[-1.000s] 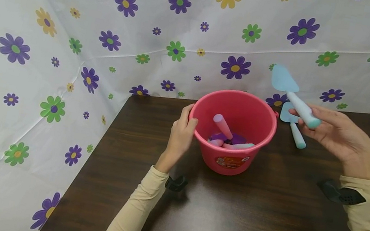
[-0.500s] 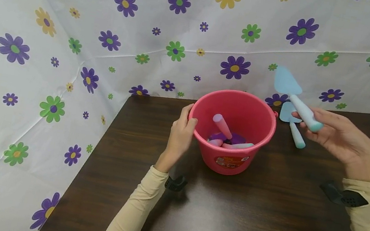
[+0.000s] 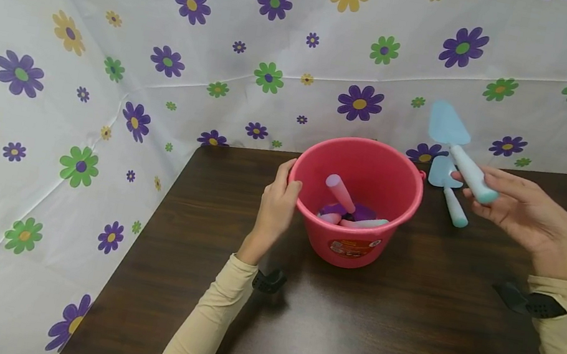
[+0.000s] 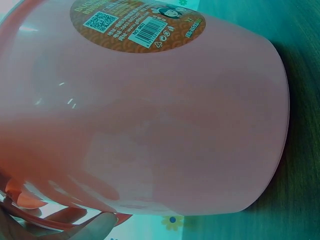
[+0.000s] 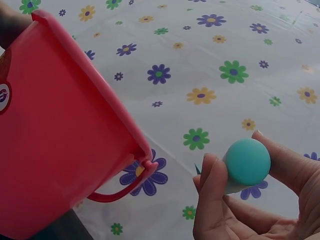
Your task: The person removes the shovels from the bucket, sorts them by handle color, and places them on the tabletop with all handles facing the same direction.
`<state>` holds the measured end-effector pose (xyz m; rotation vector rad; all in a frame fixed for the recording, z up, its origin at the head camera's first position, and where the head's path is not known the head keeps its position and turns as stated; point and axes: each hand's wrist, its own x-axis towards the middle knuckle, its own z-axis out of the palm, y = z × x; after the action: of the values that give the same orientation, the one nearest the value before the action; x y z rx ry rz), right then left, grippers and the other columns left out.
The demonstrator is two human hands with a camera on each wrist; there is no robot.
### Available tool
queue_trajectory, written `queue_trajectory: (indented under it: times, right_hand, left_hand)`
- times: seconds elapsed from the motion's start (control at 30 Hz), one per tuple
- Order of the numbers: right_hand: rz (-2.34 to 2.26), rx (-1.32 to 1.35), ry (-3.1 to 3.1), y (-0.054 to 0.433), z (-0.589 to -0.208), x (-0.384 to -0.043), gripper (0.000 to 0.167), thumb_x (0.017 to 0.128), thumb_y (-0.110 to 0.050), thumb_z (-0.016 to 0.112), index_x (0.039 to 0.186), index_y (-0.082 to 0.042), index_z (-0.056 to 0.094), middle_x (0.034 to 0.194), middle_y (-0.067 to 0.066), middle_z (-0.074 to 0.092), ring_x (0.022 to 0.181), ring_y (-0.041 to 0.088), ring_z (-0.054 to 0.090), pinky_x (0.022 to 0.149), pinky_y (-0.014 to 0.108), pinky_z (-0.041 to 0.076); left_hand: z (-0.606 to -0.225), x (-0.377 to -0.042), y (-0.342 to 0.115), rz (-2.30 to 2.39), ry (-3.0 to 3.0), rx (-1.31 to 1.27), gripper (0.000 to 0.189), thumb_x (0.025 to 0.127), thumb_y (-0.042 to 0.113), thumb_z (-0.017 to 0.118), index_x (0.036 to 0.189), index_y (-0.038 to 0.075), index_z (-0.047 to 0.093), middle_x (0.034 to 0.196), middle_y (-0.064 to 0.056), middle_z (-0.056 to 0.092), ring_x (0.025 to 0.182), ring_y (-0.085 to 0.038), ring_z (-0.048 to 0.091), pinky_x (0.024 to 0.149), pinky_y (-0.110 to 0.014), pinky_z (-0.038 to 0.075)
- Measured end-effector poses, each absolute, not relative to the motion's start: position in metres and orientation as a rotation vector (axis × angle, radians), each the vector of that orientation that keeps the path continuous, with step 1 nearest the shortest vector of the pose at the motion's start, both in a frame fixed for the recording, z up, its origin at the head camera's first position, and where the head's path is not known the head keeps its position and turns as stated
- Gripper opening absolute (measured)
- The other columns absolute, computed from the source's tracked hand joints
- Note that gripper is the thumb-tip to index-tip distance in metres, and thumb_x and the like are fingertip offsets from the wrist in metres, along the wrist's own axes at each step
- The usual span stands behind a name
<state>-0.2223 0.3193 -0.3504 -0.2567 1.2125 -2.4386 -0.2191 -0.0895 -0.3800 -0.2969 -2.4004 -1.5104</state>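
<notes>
Two-handed over dark table (image 3: 346,340): grips pink bucket (image 3: 369,176) by its left rim with left hand (image 3: 277,204); pinches pale-blue trowel (image 3: 463,160) by its handle with right hand (image 3: 525,210), raised right of bucket, blade up. Has tilted pink handle (image 3: 340,193) and other pieces inside bucket; second blue trowel (image 3: 452,202) lying just right of bucket; flowered sheet (image 3: 286,32) behind bucket.

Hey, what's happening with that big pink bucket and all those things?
A person grips the rim of the pink bucket with the left hand. The right hand holds a pale blue trowel by its handle, up in the air beside the bucket. Another blue tool lies on the dark table. Inside the bucket, a pink handle leans upward among other colorful pieces.
</notes>
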Motion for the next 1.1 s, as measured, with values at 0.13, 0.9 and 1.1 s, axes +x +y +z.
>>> queue_trajectory:
  times: [0.13,0.9,1.1]
  right_hand:
    - [-2.439,-0.22,1.246,0.322,-0.353,-0.22,0.043,0.106,0.005,0.041,0.131,-0.012,0.072,0.127,0.009,0.07,0.107,0.025,0.07,0.081,0.033,0.061]
    - [-2.503,-0.049,1.26,0.335,-0.359,-0.216,0.04,0.106,0.004,0.043,0.123,-0.012,0.076,0.12,0.008,0.071,0.097,0.029,0.074,0.08,0.036,0.062]
    - [-2.503,-0.046,1.221,0.339,-0.36,-0.216,0.04,0.108,0.001,0.041,0.126,-0.012,0.075,0.121,0.012,0.073,0.098,0.029,0.074,0.081,0.036,0.062]
  left_hand:
    - [-0.38,-0.219,-0.089,-1.508,-2.402,-0.291,0.055,0.098,0.028,0.045,0.151,0.01,0.047,0.114,-0.018,0.072,0.097,-0.035,0.071,0.086,-0.047,0.06]
    - [-0.383,-0.219,-0.091,-1.514,-2.387,-0.334,0.054,0.103,0.031,0.044,0.153,0.01,0.045,0.111,-0.02,0.07,0.099,-0.036,0.071,0.087,-0.046,0.06]
    - [-0.384,-0.219,-0.091,-1.506,-2.389,-0.319,0.053,0.103,0.031,0.045,0.153,0.011,0.046,0.118,-0.017,0.071,0.104,-0.034,0.071,0.089,-0.046,0.059]
